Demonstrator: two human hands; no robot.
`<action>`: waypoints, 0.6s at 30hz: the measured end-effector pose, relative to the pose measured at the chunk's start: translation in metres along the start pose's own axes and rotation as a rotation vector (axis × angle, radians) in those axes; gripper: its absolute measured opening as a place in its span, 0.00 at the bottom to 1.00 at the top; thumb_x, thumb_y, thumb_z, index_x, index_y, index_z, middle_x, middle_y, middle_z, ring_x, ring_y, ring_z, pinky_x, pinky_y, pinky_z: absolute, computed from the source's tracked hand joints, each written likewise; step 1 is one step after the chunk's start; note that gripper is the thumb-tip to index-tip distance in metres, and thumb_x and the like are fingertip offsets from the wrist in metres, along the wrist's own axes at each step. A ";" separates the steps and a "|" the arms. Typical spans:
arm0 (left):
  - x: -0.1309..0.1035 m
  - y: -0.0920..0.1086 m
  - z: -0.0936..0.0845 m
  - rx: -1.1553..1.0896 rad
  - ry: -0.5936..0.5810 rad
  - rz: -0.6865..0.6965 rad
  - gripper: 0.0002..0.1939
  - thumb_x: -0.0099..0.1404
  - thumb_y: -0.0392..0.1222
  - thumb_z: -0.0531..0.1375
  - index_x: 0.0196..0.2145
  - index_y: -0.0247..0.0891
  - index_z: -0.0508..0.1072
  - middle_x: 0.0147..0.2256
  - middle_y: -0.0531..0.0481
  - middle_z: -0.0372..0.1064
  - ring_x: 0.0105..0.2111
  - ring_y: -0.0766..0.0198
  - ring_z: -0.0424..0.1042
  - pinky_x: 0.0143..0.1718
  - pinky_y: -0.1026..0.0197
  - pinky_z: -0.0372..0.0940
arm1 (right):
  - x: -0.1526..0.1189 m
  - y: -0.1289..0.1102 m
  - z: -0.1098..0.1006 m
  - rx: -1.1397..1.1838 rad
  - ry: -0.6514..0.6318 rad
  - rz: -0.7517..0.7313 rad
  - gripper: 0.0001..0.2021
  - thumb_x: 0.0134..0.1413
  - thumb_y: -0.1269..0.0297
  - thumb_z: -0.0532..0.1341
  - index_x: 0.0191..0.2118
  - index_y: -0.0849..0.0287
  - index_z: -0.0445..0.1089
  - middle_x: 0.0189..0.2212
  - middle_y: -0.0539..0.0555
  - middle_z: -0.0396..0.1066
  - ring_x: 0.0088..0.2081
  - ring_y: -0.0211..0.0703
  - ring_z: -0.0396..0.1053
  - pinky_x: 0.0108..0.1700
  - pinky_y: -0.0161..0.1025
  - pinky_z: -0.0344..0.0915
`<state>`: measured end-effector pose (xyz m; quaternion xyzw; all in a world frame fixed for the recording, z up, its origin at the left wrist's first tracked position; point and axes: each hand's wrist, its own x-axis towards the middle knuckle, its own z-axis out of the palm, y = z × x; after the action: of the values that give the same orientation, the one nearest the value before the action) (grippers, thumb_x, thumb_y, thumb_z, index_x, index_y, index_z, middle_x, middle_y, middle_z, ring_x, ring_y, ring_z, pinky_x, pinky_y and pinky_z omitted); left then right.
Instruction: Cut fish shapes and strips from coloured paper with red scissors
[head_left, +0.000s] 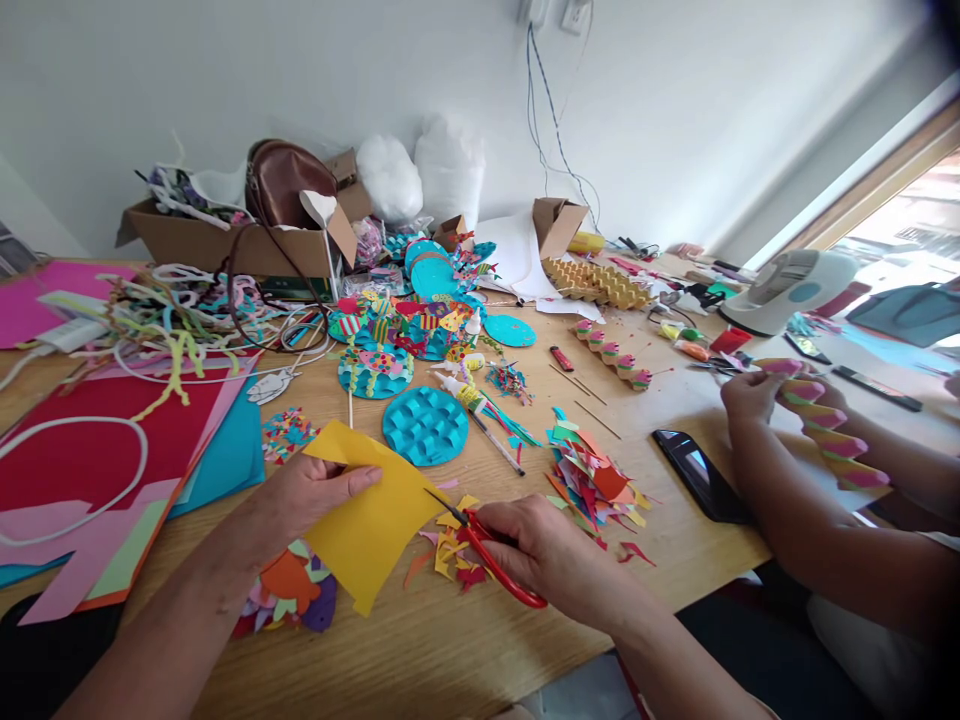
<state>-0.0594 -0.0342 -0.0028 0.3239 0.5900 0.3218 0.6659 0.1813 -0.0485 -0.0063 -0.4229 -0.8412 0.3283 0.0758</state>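
Note:
My left hand [330, 490] pinches a sheet of yellow paper [375, 540] near its upper left, thumb on top. My right hand [525, 540] is wrapped round the red handles of a pair of scissors [495, 572]. The dark blades point left and lie at the right edge of the yellow sheet. Below the blades are yellow and red paper scraps [452, 560]. A heap of cut coloured paper shapes [289, 590], orange and purple among them, sits under my left wrist. Just beyond the sheet lies a blue round piece [425, 425] with curled paper strips.
Another person's hands [754, 395] hold a pink and yellow zigzag paper piece [825, 420] at the right, beside a black phone [701, 475]. Mixed scraps [596, 470] lie right of centre. Red paper sheets [135, 430] cover the left side; a cardboard box [232, 245] stands behind.

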 end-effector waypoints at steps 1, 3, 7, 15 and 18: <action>-0.001 0.001 0.000 -0.002 -0.006 -0.002 0.15 0.43 0.45 0.67 0.29 0.35 0.74 0.24 0.52 0.77 0.26 0.60 0.75 0.29 0.63 0.67 | 0.000 0.000 0.000 0.007 0.002 -0.001 0.18 0.59 0.54 0.47 0.23 0.60 0.59 0.17 0.45 0.55 0.19 0.29 0.50 0.22 0.30 0.46; -0.002 0.002 0.000 0.000 -0.008 0.000 0.16 0.43 0.45 0.67 0.29 0.34 0.74 0.24 0.51 0.77 0.25 0.60 0.75 0.29 0.62 0.67 | 0.000 -0.001 0.001 0.027 0.005 0.005 0.18 0.58 0.55 0.48 0.23 0.60 0.58 0.17 0.45 0.54 0.19 0.29 0.49 0.21 0.30 0.46; -0.001 -0.003 -0.003 -0.017 -0.010 -0.007 0.15 0.42 0.46 0.67 0.27 0.35 0.74 0.25 0.50 0.77 0.25 0.59 0.74 0.29 0.62 0.67 | 0.001 -0.003 0.002 0.055 -0.003 0.012 0.16 0.58 0.56 0.49 0.23 0.60 0.57 0.17 0.44 0.53 0.20 0.29 0.49 0.21 0.29 0.45; 0.001 -0.010 -0.003 0.001 -0.074 -0.033 0.15 0.43 0.46 0.67 0.29 0.36 0.76 0.26 0.49 0.77 0.27 0.57 0.75 0.30 0.61 0.68 | 0.004 -0.002 0.004 0.132 -0.036 0.004 0.15 0.57 0.56 0.51 0.24 0.60 0.57 0.18 0.44 0.54 0.21 0.30 0.50 0.22 0.28 0.47; -0.001 -0.008 0.001 0.002 -0.078 -0.033 0.15 0.44 0.45 0.66 0.29 0.35 0.75 0.25 0.49 0.77 0.27 0.56 0.75 0.30 0.60 0.67 | 0.005 -0.002 0.004 0.143 -0.033 -0.007 0.15 0.57 0.56 0.52 0.24 0.60 0.57 0.18 0.44 0.53 0.21 0.30 0.50 0.22 0.29 0.47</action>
<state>-0.0583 -0.0398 -0.0090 0.3272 0.5690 0.2975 0.6933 0.1752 -0.0476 -0.0093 -0.4082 -0.8182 0.3941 0.0931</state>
